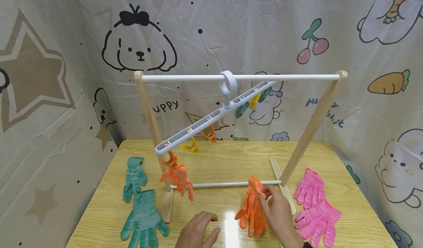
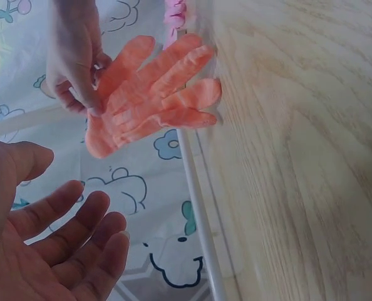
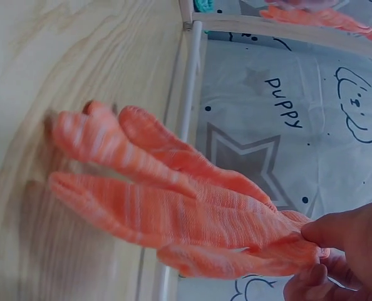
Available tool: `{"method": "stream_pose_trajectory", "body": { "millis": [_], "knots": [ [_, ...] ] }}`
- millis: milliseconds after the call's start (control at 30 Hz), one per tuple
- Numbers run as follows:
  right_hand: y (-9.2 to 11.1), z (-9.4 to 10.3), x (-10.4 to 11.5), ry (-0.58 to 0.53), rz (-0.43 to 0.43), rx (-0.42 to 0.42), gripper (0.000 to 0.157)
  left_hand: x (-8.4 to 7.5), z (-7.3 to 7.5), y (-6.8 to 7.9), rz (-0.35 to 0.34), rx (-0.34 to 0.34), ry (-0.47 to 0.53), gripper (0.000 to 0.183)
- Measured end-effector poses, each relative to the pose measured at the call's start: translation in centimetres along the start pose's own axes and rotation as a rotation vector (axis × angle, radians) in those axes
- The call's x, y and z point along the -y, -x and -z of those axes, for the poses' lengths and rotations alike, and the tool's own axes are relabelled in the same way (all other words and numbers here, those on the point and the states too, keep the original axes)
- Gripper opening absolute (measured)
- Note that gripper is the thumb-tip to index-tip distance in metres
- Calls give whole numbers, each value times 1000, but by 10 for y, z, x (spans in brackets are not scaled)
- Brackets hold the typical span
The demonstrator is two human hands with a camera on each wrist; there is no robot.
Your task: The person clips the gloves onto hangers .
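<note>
My right hand [image 1: 277, 209] pinches an orange knit glove [image 1: 253, 213] near its cuff, the fingers of the glove hanging down at the tabletop. In the right wrist view the thumb and fingertips grip the glove's [image 3: 192, 207] cuff end. My left hand [image 1: 198, 230] is held over the front of the table with its fingers spread and relaxed, holding nothing; the left wrist view shows its palm [image 2: 54, 244] side. Another orange glove [image 1: 178, 178] hangs from an orange clip [image 1: 170, 161] at the near left end of the grey hanger [image 1: 198, 125].
The hanger hooks over a white bar [image 1: 281, 77] on a wooden frame [image 1: 305, 137]. Yellow clips [image 1: 191, 146], an orange clip [image 1: 209, 134] and green clips [image 1: 242, 109] dangle from it. Green gloves [image 1: 144, 218] lie left; pink gloves [image 1: 318, 218] lie right.
</note>
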State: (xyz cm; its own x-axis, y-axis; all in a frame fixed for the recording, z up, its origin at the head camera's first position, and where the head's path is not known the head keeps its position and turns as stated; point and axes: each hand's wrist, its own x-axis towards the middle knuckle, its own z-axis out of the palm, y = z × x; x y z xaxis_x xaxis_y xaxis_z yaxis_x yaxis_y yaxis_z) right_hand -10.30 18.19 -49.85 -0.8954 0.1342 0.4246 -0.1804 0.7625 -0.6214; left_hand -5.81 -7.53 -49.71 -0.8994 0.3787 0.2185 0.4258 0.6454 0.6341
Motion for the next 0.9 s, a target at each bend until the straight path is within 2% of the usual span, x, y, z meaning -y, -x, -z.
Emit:
{"method": "stream_pose_trajectory", "body": {
  "millis": [300, 533, 733, 900],
  "knots": [
    [-6, 7, 6, -24, 32, -30, 19, -3, -1, -3, -48, -55, -13, 27],
    [-8, 10, 10, -21, 41, -43, 18, -8, 0, -9, -49, -71, -19, 29],
    [-9, 13, 14, -30, 53, -54, 18, -11, -1, -11, -97, -128, -24, 27],
    [-9, 16, 17, -37, 67, -59, 17, -14, 1, -15, -103, -138, -22, 27]
  ]
}}
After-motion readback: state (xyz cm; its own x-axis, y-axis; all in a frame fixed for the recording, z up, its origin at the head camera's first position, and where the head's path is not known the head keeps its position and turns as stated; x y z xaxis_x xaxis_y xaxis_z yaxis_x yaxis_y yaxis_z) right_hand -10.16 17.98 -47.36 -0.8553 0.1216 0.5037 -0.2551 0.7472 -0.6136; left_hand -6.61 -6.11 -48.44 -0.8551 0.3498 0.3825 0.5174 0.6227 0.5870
